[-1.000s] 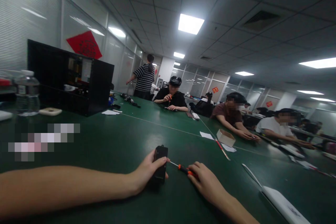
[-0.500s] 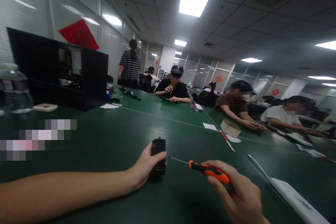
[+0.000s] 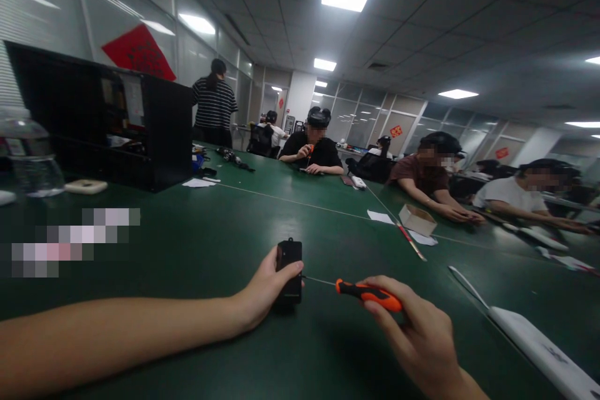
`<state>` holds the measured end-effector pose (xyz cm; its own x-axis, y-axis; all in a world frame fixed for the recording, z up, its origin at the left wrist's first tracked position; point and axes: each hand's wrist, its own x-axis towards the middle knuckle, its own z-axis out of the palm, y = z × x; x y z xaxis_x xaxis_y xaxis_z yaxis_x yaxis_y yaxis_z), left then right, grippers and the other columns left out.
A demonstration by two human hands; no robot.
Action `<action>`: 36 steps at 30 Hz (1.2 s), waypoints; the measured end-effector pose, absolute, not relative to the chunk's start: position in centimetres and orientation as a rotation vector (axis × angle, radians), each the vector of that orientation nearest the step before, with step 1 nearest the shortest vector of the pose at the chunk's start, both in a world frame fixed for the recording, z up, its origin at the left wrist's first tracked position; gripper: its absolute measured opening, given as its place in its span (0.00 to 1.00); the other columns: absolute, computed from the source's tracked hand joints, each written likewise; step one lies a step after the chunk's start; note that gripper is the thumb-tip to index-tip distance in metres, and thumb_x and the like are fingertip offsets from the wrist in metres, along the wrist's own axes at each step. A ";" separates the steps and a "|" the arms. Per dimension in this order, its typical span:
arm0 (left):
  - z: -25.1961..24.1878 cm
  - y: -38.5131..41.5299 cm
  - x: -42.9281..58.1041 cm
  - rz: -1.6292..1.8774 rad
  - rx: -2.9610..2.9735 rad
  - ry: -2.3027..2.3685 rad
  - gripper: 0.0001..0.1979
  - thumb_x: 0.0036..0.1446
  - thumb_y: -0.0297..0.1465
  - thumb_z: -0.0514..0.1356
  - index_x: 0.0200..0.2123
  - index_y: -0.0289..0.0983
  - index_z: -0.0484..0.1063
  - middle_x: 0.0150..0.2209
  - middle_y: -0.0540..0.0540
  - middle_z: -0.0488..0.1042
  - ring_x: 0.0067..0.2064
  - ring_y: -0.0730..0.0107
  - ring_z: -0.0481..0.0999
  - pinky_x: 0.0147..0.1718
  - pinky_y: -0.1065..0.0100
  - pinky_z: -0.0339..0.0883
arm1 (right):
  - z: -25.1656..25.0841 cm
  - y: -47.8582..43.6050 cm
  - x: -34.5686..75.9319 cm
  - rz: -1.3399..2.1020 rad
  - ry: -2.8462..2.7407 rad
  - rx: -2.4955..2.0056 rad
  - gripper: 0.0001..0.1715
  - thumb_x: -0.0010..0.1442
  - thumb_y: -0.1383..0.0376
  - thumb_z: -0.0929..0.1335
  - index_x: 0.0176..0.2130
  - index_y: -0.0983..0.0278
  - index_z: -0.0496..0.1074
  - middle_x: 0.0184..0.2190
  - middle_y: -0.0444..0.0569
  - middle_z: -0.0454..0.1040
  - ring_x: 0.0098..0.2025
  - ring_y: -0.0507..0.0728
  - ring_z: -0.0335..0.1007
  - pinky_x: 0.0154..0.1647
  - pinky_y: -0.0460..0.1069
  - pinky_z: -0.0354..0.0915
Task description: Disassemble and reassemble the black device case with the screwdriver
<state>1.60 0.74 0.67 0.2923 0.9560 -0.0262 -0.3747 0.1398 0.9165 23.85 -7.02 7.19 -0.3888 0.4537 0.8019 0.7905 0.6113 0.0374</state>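
A small black box-shaped device (image 3: pixel 291 265) with a little loop on its top end stands in the grip of my left hand (image 3: pixel 269 281), thumb across its front. My right hand (image 3: pixel 415 322) is closed around the orange and black handle of a screwdriver (image 3: pixel 370 295). Its thin shaft points left, and the tip is at the right side of the device, by my left thumb. Whether the tip sits in a screw is too small to tell.
On the green table (image 3: pixel 225 231) lie a white power strip (image 3: pixel 539 344), an open carton (image 3: pixel 417 220) and papers (image 3: pixel 380 217). A black open cabinet (image 3: pixel 171 131) and a water bottle (image 3: pixel 32 159) stand at left. Several people sit across and to the right.
The screwdriver has come closer to the black device, its tip now at the device's side where a gap showed before. My view has shifted slightly.
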 end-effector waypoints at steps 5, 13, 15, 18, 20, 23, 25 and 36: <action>0.1 1.0 1.5 1.132 0.994 0.705 0.24 0.51 0.39 0.67 0.47 0.36 0.64 0.35 0.46 0.72 0.32 0.69 0.75 0.28 0.70 0.67 | 7.0 -7.0 23.8 -0.524 -2.040 -0.980 0.10 0.67 0.58 0.65 0.43 0.61 0.72 0.32 0.48 0.82 0.24 0.54 0.79 0.28 0.45 0.73; -0.3 0.9 1.4 1.157 1.047 0.680 0.23 0.51 0.39 0.67 0.45 0.37 0.63 0.37 0.47 0.70 0.33 0.69 0.74 0.30 0.69 0.68 | 6.5 -7.4 23.8 -0.521 -2.068 -0.971 0.09 0.65 0.61 0.66 0.45 0.59 0.72 0.34 0.48 0.83 0.28 0.55 0.80 0.31 0.46 0.73; -0.4 1.0 1.4 1.168 1.050 0.659 0.21 0.53 0.38 0.66 0.45 0.38 0.63 0.37 0.47 0.70 0.34 0.70 0.74 0.30 0.69 0.68 | 6.4 -7.5 23.8 -0.539 -2.073 -0.967 0.09 0.65 0.62 0.67 0.45 0.60 0.72 0.34 0.48 0.83 0.28 0.55 0.80 0.32 0.46 0.72; -0.4 1.0 1.3 1.172 1.051 0.641 0.21 0.52 0.38 0.67 0.45 0.38 0.63 0.39 0.47 0.70 0.34 0.70 0.75 0.30 0.69 0.69 | 6.3 -7.6 24.0 -0.554 -2.060 -0.970 0.10 0.64 0.61 0.67 0.45 0.60 0.74 0.35 0.48 0.83 0.27 0.55 0.80 0.32 0.47 0.73; -0.3 1.0 1.2 1.164 1.052 0.649 0.22 0.52 0.38 0.67 0.45 0.38 0.63 0.38 0.47 0.70 0.34 0.69 0.75 0.30 0.68 0.69 | 6.2 -7.6 24.0 -0.542 -2.051 -1.001 0.10 0.64 0.61 0.67 0.44 0.60 0.74 0.35 0.49 0.83 0.27 0.55 0.80 0.32 0.48 0.73; -0.2 0.9 1.2 1.155 1.046 0.658 0.21 0.52 0.37 0.67 0.45 0.38 0.62 0.38 0.47 0.69 0.34 0.70 0.74 0.30 0.69 0.70 | 6.1 -7.6 24.1 -0.503 -2.047 -1.055 0.10 0.64 0.61 0.67 0.44 0.60 0.75 0.36 0.50 0.83 0.28 0.56 0.80 0.33 0.48 0.73; -0.2 0.9 1.2 1.161 1.045 0.654 0.20 0.53 0.37 0.66 0.44 0.38 0.62 0.38 0.47 0.69 0.34 0.70 0.74 0.31 0.69 0.70 | 6.2 -7.5 24.0 -0.471 -2.055 -1.064 0.10 0.64 0.62 0.67 0.44 0.61 0.74 0.37 0.50 0.83 0.30 0.56 0.80 0.34 0.48 0.74; -0.6 1.5 1.4 1.244 1.003 0.689 0.23 0.49 0.37 0.68 0.45 0.38 0.64 0.35 0.49 0.70 0.30 0.71 0.73 0.27 0.70 0.68 | 8.9 -7.7 19.7 -0.332 -2.246 -0.836 0.10 0.61 0.74 0.67 0.41 0.62 0.73 0.38 0.51 0.77 0.37 0.55 0.77 0.37 0.48 0.73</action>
<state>1.42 1.45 -0.61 0.2194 0.9713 0.0914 -0.4386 0.0145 0.8986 19.74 -7.66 8.93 -0.5415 0.4708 0.6965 0.6524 0.7579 -0.0051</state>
